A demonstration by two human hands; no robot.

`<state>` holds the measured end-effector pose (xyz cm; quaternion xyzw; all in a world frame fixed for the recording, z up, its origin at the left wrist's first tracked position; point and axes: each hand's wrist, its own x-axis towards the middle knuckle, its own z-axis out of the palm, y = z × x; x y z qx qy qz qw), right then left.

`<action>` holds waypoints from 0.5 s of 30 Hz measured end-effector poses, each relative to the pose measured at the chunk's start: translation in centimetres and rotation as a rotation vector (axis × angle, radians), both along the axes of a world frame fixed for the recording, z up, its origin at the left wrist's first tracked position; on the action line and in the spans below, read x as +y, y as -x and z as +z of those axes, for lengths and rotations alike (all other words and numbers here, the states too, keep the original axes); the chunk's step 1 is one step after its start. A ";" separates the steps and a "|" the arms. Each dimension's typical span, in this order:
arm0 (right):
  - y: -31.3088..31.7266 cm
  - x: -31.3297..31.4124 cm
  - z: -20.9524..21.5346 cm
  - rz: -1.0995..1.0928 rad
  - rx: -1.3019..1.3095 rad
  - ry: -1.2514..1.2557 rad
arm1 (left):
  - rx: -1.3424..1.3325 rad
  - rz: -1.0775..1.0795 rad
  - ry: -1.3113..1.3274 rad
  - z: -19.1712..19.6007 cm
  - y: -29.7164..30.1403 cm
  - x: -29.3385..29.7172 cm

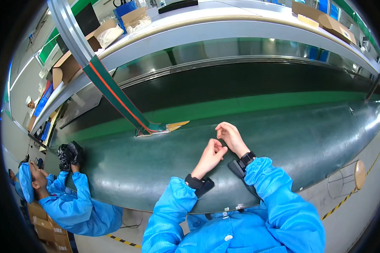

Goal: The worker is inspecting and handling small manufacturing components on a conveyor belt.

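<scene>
Above the dark green work surface (139, 177), my two hands are close together near the middle of the view. My left hand (209, 157) is loosely closed, its fingers curled in; what is inside them, if anything, is hidden. Just beyond it and to the right, my right hand (231, 137) has its fingers curved, with a gap at the thumb side and nothing visible in them. Black straps with small dark devices circle both wrists: a left wrist device (204, 186) and a right wrist device (237, 168). Both sleeves are blue.
A metal post (71, 29) with a green, orange-striped lower part stands on the surface at left. Farther back runs a white shelf (240, 25) with cardboard boxes. A co-worker in blue (78, 211) leans in at left, holding a black bundle (70, 155). A stool (359, 175) stands at right.
</scene>
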<state>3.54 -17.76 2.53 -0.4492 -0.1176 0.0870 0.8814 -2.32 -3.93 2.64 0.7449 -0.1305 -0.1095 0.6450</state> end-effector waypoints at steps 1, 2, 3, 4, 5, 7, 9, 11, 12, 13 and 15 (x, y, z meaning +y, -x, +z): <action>-0.1 -0.1 -0.2 -0.035 0.000 -0.069 | 0.046 -0.027 -0.063 0.1 0.4 -0.2; -0.4 -0.2 -0.4 -0.053 0.020 -0.093 | 0.121 -0.113 -0.047 0.2 0.7 -0.7; -0.7 -0.3 -0.6 -0.071 0.040 -0.118 | 0.216 -0.265 -0.142 0.4 0.8 -0.9; -0.8 -0.3 -0.4 -0.071 0.041 -0.120 | 0.065 -0.324 -0.192 0.6 1.0 -1.1; -0.8 -0.2 -0.4 -0.083 0.043 -0.100 | -0.087 -0.383 -0.240 0.4 1.2 -1.3; -0.8 0.0 0.0 -0.102 0.042 -0.084 | -0.223 -0.372 -0.250 0.3 2.1 -1.8; -0.7 0.4 0.3 -0.107 -0.024 0.046 | -0.203 -0.363 -0.277 0.3 1.9 -1.7; -0.7 1.0 0.6 -0.118 -0.021 0.116 | -0.161 -0.315 -0.191 -1.1 2.0 -1.5; -0.6 1.2 0.8 -0.115 -0.070 0.229 | -0.117 -0.259 -0.103 -1.8 1.9 -1.4; -0.4 1.1 0.6 -0.117 -0.112 0.342 | -0.112 -0.274 -0.104 -1.4 1.8 -1.5; -0.4 0.7 0.3 -0.167 -0.161 0.445 | 0.056 -0.204 -0.115 -0.5 1.6 -1.6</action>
